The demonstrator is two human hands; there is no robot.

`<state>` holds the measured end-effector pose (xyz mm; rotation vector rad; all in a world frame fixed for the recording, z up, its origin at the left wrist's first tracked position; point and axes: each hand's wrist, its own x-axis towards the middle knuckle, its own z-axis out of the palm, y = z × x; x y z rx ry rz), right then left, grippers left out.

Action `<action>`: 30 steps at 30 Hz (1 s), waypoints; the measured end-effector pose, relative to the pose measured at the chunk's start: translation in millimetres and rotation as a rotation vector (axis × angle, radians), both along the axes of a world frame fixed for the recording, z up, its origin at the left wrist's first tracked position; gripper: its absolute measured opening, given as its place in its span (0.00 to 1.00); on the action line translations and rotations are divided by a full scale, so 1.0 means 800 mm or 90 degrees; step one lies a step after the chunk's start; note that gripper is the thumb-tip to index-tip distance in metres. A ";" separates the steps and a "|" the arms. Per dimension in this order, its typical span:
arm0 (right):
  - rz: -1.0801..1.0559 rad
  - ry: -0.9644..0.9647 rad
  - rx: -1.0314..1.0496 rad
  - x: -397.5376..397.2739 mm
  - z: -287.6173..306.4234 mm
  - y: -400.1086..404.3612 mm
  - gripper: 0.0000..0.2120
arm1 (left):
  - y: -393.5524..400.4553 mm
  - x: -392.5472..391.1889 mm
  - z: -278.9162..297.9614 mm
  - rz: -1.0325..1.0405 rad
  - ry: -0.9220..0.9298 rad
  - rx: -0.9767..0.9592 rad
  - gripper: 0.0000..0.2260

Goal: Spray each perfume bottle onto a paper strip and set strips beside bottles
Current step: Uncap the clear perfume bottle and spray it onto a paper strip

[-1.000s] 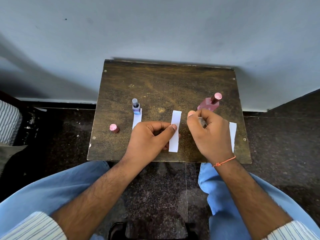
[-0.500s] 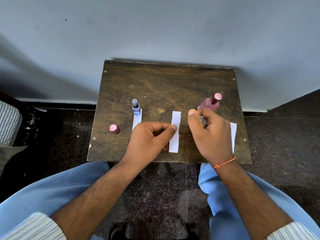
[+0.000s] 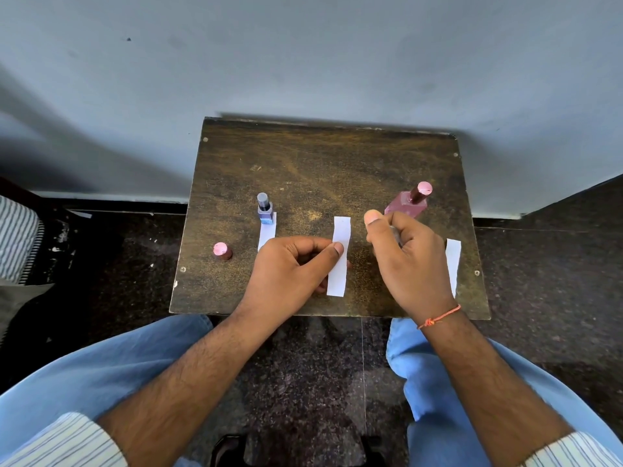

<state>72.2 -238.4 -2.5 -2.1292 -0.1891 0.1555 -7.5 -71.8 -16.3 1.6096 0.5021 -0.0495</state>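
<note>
Nothing moved: my left hand (image 3: 290, 264) pinches the paper strip (image 3: 339, 261), right hand (image 3: 406, 261) grips a small bottle above the worn table (image 3: 320, 163), grey wall (image 3: 303, 55) beyond.

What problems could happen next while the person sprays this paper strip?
The right hand hides the bottle it holds, so the spray may miss the paper strip pinched by the left hand. The right wrist is close to the pink bottle and may knock it over.
</note>
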 end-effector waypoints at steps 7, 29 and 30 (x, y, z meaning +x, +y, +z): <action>0.088 0.066 0.034 0.001 -0.007 -0.003 0.27 | 0.003 0.004 0.001 0.027 -0.009 -0.036 0.06; 0.125 0.139 -0.049 -0.001 -0.022 0.007 0.17 | 0.025 0.000 -0.011 -0.021 0.045 0.108 0.07; 0.126 0.132 -0.070 0.000 -0.021 0.009 0.17 | 0.027 -0.001 -0.013 -0.028 0.045 0.132 0.08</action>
